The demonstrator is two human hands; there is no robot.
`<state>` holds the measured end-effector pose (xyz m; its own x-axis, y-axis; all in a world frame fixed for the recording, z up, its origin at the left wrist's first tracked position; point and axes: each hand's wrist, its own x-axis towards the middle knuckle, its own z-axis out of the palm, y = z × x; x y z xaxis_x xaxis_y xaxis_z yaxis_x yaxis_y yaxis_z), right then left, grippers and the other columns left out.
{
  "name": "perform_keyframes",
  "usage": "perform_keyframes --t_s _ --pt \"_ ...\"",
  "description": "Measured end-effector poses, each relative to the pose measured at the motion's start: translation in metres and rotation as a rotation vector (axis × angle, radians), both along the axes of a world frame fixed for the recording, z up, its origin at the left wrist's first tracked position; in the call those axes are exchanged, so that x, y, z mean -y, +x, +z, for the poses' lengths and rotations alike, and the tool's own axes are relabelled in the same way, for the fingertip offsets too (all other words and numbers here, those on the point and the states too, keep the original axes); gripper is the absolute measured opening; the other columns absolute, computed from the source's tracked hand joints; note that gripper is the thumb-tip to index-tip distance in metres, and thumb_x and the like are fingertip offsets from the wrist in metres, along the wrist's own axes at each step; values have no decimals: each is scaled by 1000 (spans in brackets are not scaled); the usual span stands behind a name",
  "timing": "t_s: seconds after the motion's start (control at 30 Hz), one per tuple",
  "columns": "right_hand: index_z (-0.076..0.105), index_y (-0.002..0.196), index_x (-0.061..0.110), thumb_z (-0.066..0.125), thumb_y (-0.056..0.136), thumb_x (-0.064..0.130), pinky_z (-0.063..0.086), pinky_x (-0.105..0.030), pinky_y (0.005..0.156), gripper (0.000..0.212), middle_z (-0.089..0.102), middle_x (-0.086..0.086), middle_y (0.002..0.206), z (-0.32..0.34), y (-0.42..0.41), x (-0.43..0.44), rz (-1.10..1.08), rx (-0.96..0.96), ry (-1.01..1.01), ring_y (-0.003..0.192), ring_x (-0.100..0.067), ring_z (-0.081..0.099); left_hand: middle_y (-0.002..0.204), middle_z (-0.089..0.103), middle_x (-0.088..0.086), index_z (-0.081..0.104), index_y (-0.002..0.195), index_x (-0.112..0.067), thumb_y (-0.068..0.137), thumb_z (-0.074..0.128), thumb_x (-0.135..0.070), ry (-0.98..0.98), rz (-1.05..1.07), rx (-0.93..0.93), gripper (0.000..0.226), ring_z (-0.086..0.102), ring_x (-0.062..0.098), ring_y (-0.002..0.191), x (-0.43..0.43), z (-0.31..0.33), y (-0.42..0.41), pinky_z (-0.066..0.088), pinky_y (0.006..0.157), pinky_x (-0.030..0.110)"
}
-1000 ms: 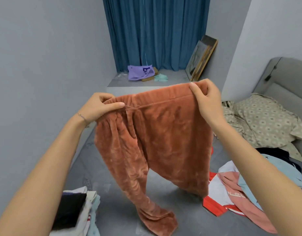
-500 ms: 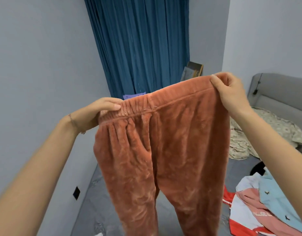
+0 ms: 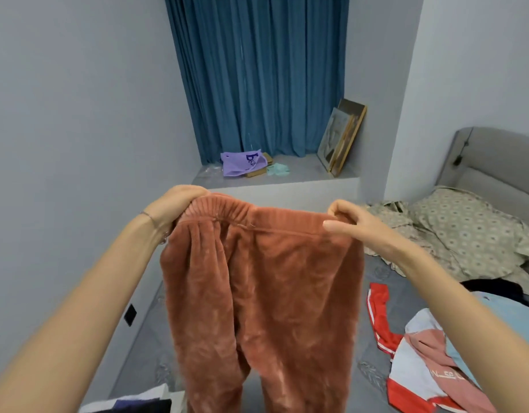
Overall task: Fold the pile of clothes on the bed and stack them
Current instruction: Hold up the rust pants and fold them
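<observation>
Rust-orange fleece trousers [image 3: 266, 293] hang in the air over the grey bed [image 3: 150, 347], waistband up, legs running down out of the frame. My left hand [image 3: 176, 210] grips the left end of the elastic waistband. My right hand [image 3: 352, 225] pinches the right end between thumb and fingers. A loose pile of clothes [image 3: 430, 371] in red, white, pink and light blue lies on the bed at the lower right. A corner of folded clothes [image 3: 138, 403], white and dark, shows at the bottom left.
A patterned pillow [image 3: 465, 231] and a grey headboard [image 3: 495, 162] are at the right. A blue curtain [image 3: 257, 76] hangs behind a ledge holding a purple bag [image 3: 239, 163] and leaning picture frames [image 3: 342, 135]. A grey wall runs along the left.
The trousers have come down from the raised position and my hands are closer together on the waistband. The view has tilted down, showing the ledge and the bed again.
</observation>
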<state>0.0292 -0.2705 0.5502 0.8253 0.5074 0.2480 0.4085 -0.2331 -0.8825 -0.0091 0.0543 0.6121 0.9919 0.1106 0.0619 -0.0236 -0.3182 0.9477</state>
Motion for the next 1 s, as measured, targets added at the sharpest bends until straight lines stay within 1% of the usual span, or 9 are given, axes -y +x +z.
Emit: perform_keyframes --t_s 0.13,0.23,0.3,0.4,0.53,0.67,0.77,0.87,1.0 --pt "39 62 20 76 81 24 36 -19 61 42 42 1 71 -14 6 -7 -72 252 -224 63 -6 41 73 52 4 59 80 -5 92 50 -4 16 2 22 15 50 11 66 -1 -6 4 45 57 18" --pt "41 63 18 72 85 14 35 -21 56 38 46 -3 73 -12 15 2 -81 82 -105 63 -9 44 73 55 3 61 70 -18 91 58 -19 211 -41 -11 21 50 14 68 -14 -7 5 40 62 26" --pt "40 65 17 69 87 10 32 -20 54 37 46 -5 72 -9 18 10 -80 9 -58 64 -10 43 69 53 -2 58 72 -19 95 55 -20 323 -44 -6 23 47 8 62 -19 -9 4 38 54 19" --pt "33 63 18 63 90 9 24 -18 49 41 35 7 58 -5 19 11 -82 10 -120 53 -2 32 67 49 -7 54 77 -15 99 47 -18 364 -123 16 23 45 0 57 -15 -16 -3 37 51 11" --pt "31 65 19 62 92 14 21 -24 49 41 29 3 60 -4 21 6 -92 64 -270 55 -8 28 68 50 -11 54 77 -12 98 47 -28 358 -237 -1 27 47 -1 61 -9 -28 -11 40 60 12" --pt "31 65 19 63 91 13 22 -18 45 42 30 5 57 1 22 10 -139 67 -250 48 -2 26 79 66 -14 65 92 -18 86 69 -36 482 -380 -168 20 61 -2 74 -11 -29 -20 45 66 11" --pt "31 66 19 67 88 14 23 -20 48 42 31 5 58 0 18 10 -128 127 -356 50 -3 27 69 66 -18 67 79 -25 76 79 -34 701 -366 -257 15 61 -3 64 -12 -32 -20 43 58 11" --pt "39 72 19 71 84 15 30 -26 53 35 42 5 63 -12 14 9 -119 80 -466 55 -7 35 57 51 -13 58 67 -17 78 77 -26 720 -307 -139 25 44 2 52 -18 -38 -16 34 53 17" --pt "55 89 19 65 89 21 37 -14 60 11 56 8 77 -24 0 7 -95 -33 -699 72 -10 52 63 44 -5 49 68 -14 85 70 -20 816 -322 -11 28 37 5 56 -22 -44 -14 30 52 18"
